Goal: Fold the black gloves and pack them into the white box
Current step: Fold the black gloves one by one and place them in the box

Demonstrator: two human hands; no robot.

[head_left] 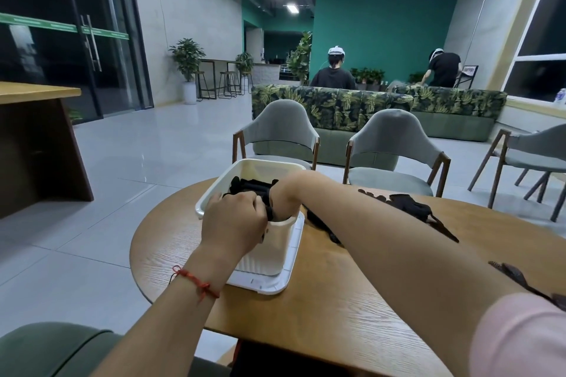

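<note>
The folded black gloves [251, 188] I am packing sit inside the white box [260, 168], rolled in a dark row that reaches from the far wall toward the near corner, where both of my hands are pushing one more bundle down. My left hand [234, 220] is curled shut over the near rim with its fingers pinching black fabric at the box's edge; my right hand [283, 196] is plunged into the same corner, knuckles up, and I cannot tell from here whether its fingers are closed on the glove or merely pressing it flat, since they are hidden below the rim. The box rests on its white lid [275, 281], which lies flat beneath it on the round wooden table [337, 300], close to the table's left edge. More unfolded gloves [410, 205] lie in a loose heap to the right of the box under my forearm, and another dark piece [514, 275] lies near my right sleeve. My worry is the corner: I judge the row already tight, so forcing this bundle in could spring the neighbouring rolls open or pop one over the rim. Pressing down and leftward could also slide the box on its smooth lid toward the table edge. Drawing my right forearm back carelessly might drag the loose heap along with it.
</note>
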